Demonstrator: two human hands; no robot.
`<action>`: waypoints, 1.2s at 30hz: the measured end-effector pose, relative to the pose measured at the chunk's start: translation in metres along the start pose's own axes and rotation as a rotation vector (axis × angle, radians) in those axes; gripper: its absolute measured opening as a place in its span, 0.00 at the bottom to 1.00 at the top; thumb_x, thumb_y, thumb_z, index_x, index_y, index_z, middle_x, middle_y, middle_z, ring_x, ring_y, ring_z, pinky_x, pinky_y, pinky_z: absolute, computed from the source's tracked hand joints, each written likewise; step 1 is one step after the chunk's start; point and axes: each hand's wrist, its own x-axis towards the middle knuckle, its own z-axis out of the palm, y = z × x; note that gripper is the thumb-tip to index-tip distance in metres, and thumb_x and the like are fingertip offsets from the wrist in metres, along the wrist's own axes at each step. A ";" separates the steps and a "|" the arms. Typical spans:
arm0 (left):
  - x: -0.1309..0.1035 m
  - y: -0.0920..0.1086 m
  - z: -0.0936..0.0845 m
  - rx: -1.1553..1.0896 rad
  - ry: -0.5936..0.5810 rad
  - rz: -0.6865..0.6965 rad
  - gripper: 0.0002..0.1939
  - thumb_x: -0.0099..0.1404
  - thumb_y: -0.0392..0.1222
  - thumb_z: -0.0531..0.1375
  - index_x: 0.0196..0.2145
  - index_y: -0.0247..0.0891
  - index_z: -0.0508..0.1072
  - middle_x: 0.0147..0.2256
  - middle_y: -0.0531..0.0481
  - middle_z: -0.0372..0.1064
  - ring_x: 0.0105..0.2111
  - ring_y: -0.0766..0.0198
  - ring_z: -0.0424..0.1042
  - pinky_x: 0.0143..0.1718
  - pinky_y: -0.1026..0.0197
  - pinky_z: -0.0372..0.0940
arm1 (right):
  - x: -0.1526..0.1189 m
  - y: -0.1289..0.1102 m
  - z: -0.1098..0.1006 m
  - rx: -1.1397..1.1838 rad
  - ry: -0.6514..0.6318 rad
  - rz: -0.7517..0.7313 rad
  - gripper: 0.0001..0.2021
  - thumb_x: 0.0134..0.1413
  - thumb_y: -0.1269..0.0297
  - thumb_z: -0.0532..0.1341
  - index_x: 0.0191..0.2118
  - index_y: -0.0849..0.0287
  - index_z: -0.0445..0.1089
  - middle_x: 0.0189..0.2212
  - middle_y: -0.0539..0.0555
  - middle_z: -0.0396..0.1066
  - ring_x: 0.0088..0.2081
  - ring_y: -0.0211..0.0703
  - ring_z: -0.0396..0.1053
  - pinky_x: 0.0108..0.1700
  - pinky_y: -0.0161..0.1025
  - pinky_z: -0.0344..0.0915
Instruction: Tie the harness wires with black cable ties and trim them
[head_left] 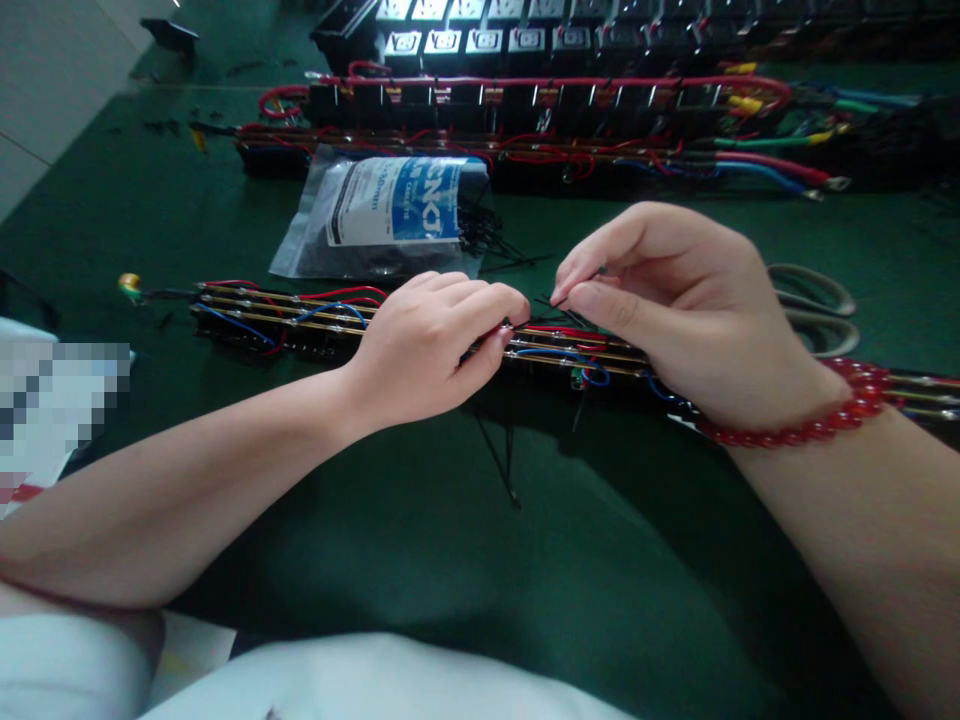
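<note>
I am mid-tie: my left hand (pixel 435 345) is clamped on the wired socket strip (pixel 300 322) at centre, my right hand (pixel 675 300), at three o'clock, pinches a black cable tie (pixel 559 308); cinching it needs a steady pull.

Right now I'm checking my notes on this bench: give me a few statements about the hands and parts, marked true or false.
1. The right hand pinches a thin black cable tie. True.
2. The left hand lies flat on the cloth, away from the strip. False: it grips the wired strip.
3. A red bead bracelet is on the right wrist. True.
4. The bag lies nearer than the strip. False: it lies beyond it.
5. Scissors lie behind the right hand. True.
</note>
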 end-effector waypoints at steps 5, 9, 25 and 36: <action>0.000 0.001 0.000 0.009 -0.013 0.005 0.10 0.77 0.35 0.56 0.46 0.38 0.77 0.40 0.51 0.80 0.38 0.60 0.76 0.43 0.55 0.63 | -0.001 0.000 0.000 -0.013 0.007 0.001 0.10 0.63 0.54 0.74 0.38 0.53 0.78 0.37 0.51 0.77 0.36 0.42 0.73 0.38 0.41 0.72; 0.000 0.000 0.000 0.018 -0.023 0.016 0.10 0.76 0.35 0.55 0.46 0.38 0.77 0.38 0.52 0.79 0.38 0.61 0.75 0.42 0.55 0.63 | -0.002 -0.003 0.001 -0.028 -0.005 0.033 0.11 0.64 0.52 0.73 0.38 0.53 0.77 0.37 0.51 0.77 0.36 0.40 0.73 0.39 0.39 0.72; -0.002 0.001 0.001 0.184 -0.088 0.055 0.13 0.77 0.38 0.52 0.45 0.40 0.78 0.36 0.48 0.74 0.37 0.58 0.71 0.42 0.53 0.62 | -0.001 -0.005 0.000 -0.065 -0.097 0.059 0.08 0.63 0.56 0.73 0.37 0.52 0.77 0.34 0.52 0.77 0.35 0.44 0.72 0.38 0.43 0.73; -0.002 -0.001 0.001 0.186 -0.042 0.117 0.10 0.76 0.36 0.54 0.43 0.40 0.76 0.36 0.49 0.74 0.36 0.58 0.70 0.40 0.54 0.60 | 0.000 -0.005 0.001 -0.045 -0.118 0.041 0.11 0.64 0.53 0.74 0.37 0.53 0.77 0.32 0.51 0.77 0.33 0.43 0.73 0.35 0.41 0.71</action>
